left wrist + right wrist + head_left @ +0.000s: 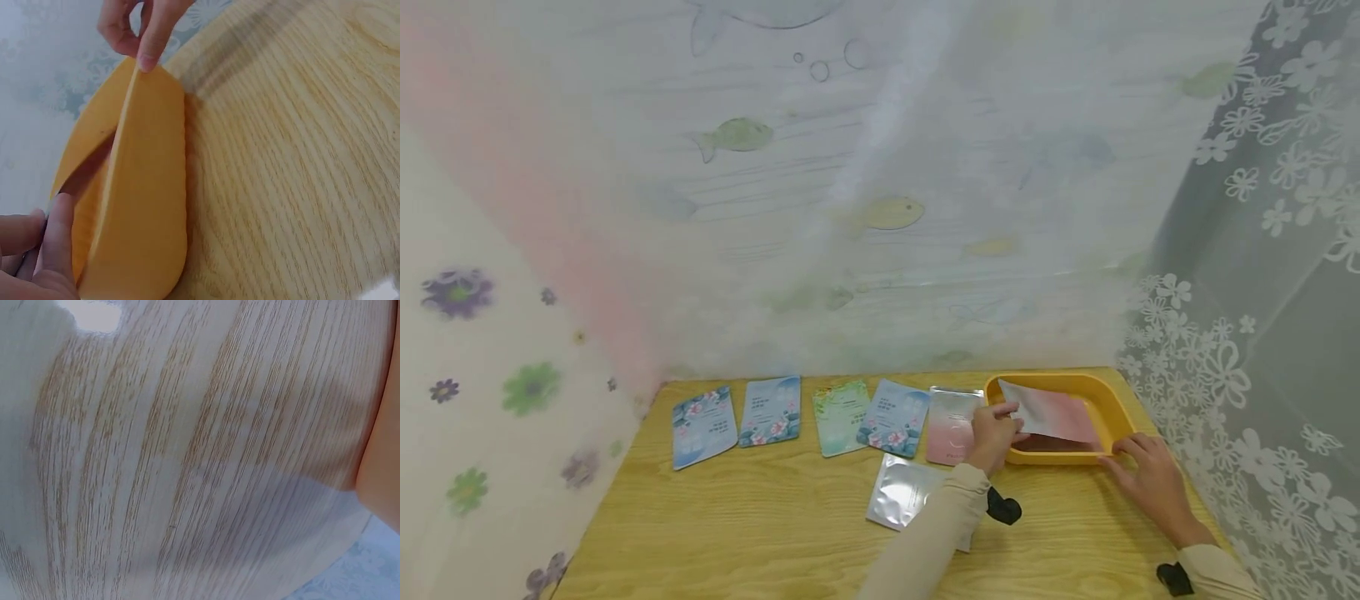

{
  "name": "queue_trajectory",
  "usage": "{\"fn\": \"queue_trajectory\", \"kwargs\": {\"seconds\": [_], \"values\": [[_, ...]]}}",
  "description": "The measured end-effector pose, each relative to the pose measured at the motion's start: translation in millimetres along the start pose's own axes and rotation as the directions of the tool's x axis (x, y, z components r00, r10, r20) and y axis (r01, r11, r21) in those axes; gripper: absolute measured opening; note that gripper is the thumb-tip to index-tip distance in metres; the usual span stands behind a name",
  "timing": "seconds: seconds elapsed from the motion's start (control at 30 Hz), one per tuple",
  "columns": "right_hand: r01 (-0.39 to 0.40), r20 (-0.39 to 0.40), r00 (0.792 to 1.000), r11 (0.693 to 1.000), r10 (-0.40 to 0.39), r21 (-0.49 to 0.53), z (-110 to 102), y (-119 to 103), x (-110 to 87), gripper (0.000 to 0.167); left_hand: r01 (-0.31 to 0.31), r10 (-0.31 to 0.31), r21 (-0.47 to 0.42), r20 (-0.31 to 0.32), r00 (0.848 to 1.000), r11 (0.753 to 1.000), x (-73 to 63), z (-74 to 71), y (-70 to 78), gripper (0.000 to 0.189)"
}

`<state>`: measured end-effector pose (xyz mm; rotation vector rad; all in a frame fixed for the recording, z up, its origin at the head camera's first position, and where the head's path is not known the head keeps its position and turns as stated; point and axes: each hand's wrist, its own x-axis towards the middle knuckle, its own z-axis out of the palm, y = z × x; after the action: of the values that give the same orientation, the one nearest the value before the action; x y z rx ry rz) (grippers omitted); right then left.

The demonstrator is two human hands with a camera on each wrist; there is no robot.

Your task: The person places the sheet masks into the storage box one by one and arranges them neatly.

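Observation:
At the yellow tray's (1120,408) left end, my left hand (995,437) pinches a pink and silver sachet (1060,414) by its near left edge. The sachet slants over the tray's inside, with a darker pink surface showing beneath it. In the left wrist view, thumb and fingers of the left hand (47,250) grip the sachet's edge beside the tray wall (147,187). My right hand (1153,487) pinches the tray's near right rim, also visible at the top of the left wrist view. Only a strip of skin (381,469) shows in the right wrist view.
A silver sachet (898,492) lies partly under my left sleeve. Behind it, a pink-silver sachet (951,425), a blue floral one (895,417) and a green one (841,417) lie in a row. Two more blue sachets (704,427) sit further left. Patterned curtains (865,208) border the wooden table (737,525).

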<state>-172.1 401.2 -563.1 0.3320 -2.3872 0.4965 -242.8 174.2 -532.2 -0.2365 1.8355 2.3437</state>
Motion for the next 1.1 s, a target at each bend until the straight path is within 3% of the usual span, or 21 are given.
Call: {"fn": "queue_trajectory", "kwargs": {"seconds": [0.1, 0.17, 0.3, 0.37, 0.47, 0.57, 0.77, 0.83, 0.93, 0.97, 1.1], "values": [[0.002, 0.000, 1.000, 1.000, -0.002, -0.002, 0, 2, -1.2, 0.030, 0.017, -0.020, 0.083, 0.032, 0.999, 0.996, -0.5, 2.9, -2.4, 0.032], [0.005, -0.006, 1.000, 1.000, -0.005, -0.005, 0, 3, -0.9, 0.030, -0.005, -0.003, 0.165, 0.050, 0.999, 0.986, -0.9, 4.0, -2.1, 0.031], [0.013, -0.011, 1.000, 1.000, -0.013, -0.009, 0, 3, -0.8, 0.031, -0.123, 0.096, 0.332, 0.098, 0.991, 0.935, -1.9, 6.0, -1.4, 0.025], [0.014, -0.006, 1.000, 1.000, -0.014, -0.009, 1, 2, -1.1, 0.031, -0.196, 0.161, 0.406, 0.118, 0.980, 0.893, -3.0, 6.6, -1.1, 0.022], [0.015, -0.001, 1.000, 1.000, -0.015, -0.008, 2, 1, -1.1, 0.031, -0.313, 0.273, 0.494, 0.153, 0.950, 0.811, -4.2, 6.7, -0.6, 0.019], [0.019, -0.007, 1.000, 1.000, -0.019, -0.005, 1, 1, -0.7, 0.030, -0.374, 0.332, 0.562, 0.180, 0.926, 0.738, -4.7, 6.6, 1.0, 0.016], [0.051, -0.031, 0.998, 0.999, -0.051, 0.005, 1, -1, 1.0, 0.031, -0.391, 0.315, 0.711, 0.245, 0.917, 0.585, -2.4, -1.6, 12.5, 0.015], [0.054, -0.030, 0.998, 0.999, -0.054, 0.003, 1, 0, 1.9, 0.031, -0.405, 0.300, 0.727, 0.280, 0.912, 0.554, 0.0, -6.4, 18.7, 0.015], [0.050, -0.025, 0.998, 0.999, -0.050, 0.001, 1, 0, 2.5, 0.031, -0.455, 0.283, 0.698, 0.356, 0.890, 0.553, 4.7, -14.9, 27.9, 0.014], [0.047, -0.023, 0.999, 0.999, -0.047, 0.001, 1, 0, 2.4, 0.031, -0.471, 0.272, 0.678, 0.386, 0.881, 0.564, 5.7, -18.2, 31.0, 0.013], [0.034, -0.016, 0.999, 0.999, -0.034, 0.000, 0, 0, 0.4, 0.031, -0.491, 0.211, 0.562, 0.490, 0.846, 0.665, 5.8, -32.0, 42.7, 0.012]]}}
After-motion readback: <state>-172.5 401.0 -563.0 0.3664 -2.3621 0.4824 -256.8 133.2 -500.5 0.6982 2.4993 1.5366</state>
